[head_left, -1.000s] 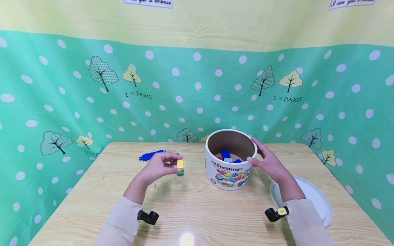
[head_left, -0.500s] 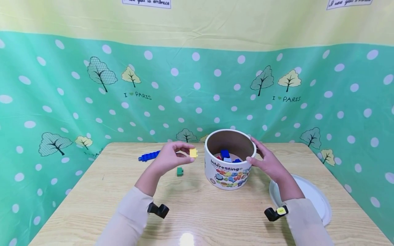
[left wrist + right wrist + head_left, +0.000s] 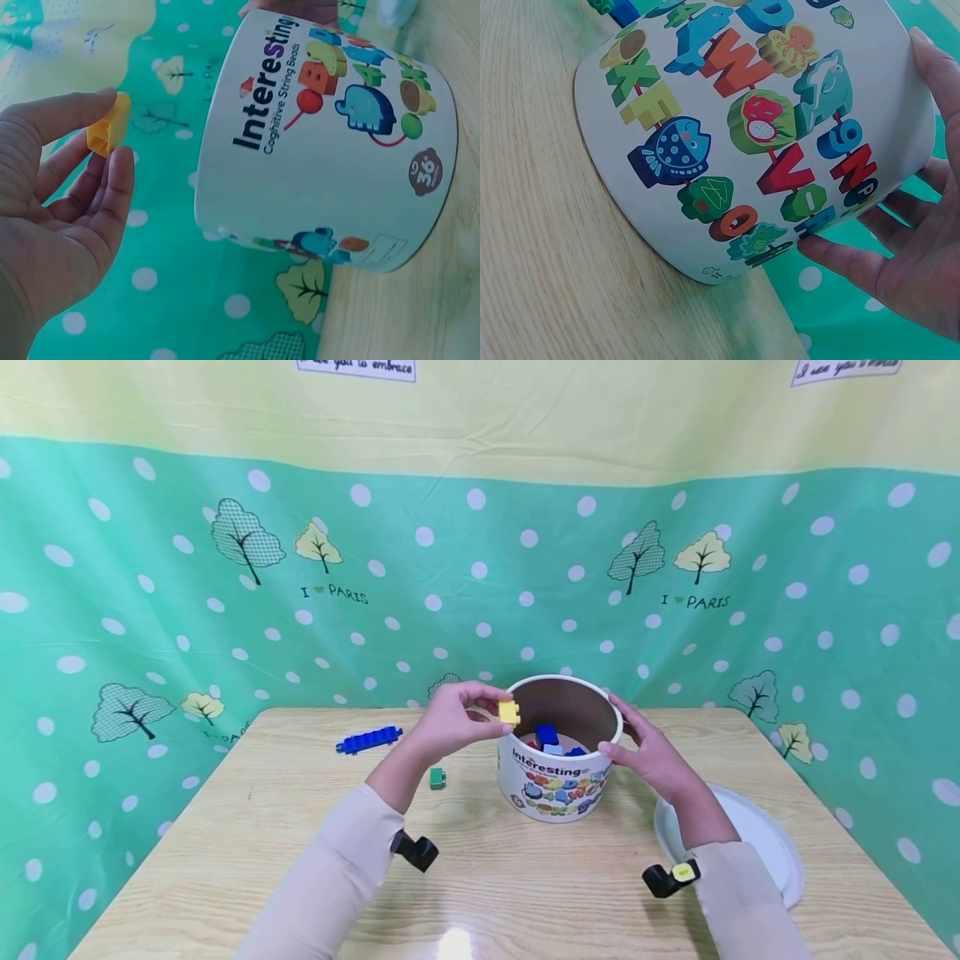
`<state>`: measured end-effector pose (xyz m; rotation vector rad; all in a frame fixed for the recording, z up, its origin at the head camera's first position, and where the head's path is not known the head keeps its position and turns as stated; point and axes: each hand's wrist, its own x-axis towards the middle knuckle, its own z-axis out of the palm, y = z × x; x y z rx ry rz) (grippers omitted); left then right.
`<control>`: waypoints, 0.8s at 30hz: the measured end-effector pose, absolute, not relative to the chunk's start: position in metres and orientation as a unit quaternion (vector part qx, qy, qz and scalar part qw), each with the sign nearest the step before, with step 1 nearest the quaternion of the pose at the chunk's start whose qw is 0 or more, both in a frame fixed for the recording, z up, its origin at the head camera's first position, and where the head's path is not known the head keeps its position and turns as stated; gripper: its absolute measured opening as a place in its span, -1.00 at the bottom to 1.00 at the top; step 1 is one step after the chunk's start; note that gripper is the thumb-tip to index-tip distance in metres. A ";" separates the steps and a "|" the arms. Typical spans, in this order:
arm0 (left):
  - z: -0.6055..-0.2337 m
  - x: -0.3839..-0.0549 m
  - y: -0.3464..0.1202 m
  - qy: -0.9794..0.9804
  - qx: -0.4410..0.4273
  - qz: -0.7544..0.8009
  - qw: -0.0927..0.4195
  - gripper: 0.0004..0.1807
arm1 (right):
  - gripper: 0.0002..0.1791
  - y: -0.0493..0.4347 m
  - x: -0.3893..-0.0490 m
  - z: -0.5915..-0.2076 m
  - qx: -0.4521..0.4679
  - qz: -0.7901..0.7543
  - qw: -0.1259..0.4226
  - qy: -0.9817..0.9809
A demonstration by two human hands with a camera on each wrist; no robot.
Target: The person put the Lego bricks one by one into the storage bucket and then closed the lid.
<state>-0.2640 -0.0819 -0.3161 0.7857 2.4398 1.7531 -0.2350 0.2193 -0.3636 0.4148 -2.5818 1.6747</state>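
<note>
Pinching a yellow block (image 3: 508,712) is the left hand (image 3: 452,720); the right hand (image 3: 654,756), spread, grips the white tub (image 3: 555,785)

A lid (image 3: 761,828) lies on the table (image 3: 540,885); a cloth (image 3: 450,585) hangs behind (green below yellow, with dots and trees).

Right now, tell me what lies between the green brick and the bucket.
Only bare tabletop separates the green brick from the bucket in the head view.

Tub (image 3: 555,768) on the table (image 3: 525,885), bricks (image 3: 547,735) inside! Lid (image 3: 763,839) to its right, loose brick (image 3: 437,778) left, strip (image 3: 369,740) farther left, curtain (image 3: 480,593) behind!
</note>
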 end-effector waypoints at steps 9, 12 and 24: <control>-0.300 -0.280 -0.059 0.800 0.249 0.545 0.026 -0.60 | -0.13 0.220 -0.234 -0.365 0.134 0.540 0.019 -0.831; -0.297 -0.288 -0.053 0.803 0.246 0.541 0.030 -0.60 | -0.13 0.222 -0.238 -0.369 0.135 0.544 0.018 -0.828; -0.295 -0.317 -0.027 0.808 0.215 0.547 0.048 -0.60 | -0.15 0.231 -0.252 -0.385 0.138 0.538 0.025 -0.832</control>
